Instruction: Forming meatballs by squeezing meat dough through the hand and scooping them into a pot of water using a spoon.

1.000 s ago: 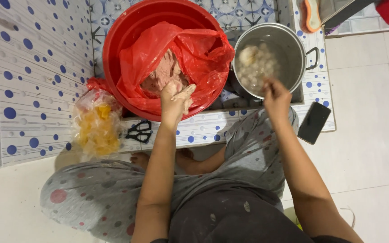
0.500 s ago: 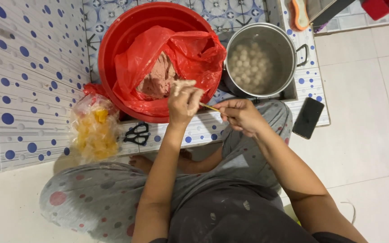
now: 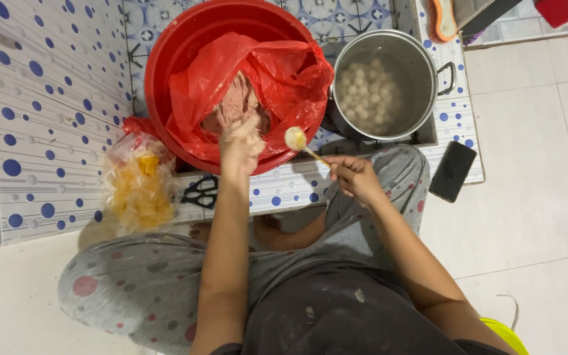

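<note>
Left hand in the meat paste, right hand holding a loaded spoon beside it.

The left hand (image 3: 239, 146) is curled loosely, fingers smeared with pale paste, and presses into the pink meat paste (image 3: 235, 105) lying in the red plastic bag (image 3: 284, 72) that lines the red basin (image 3: 172, 59). The right hand (image 3: 355, 176) is closed around the thin handle of a spoon (image 3: 300, 144), whose bowl carries a pale lump of paste and hangs over the basin's near rim, just beside the left hand. Right of the basin stands a steel pot (image 3: 428, 72) of water with many pale meatballs (image 3: 366, 92) in it. On the tiled counter (image 3: 284, 190) lie black scissors (image 3: 200, 192), a clear bag of yellow pieces (image 3: 138, 187) and a dark phone (image 3: 453, 171).
</note>
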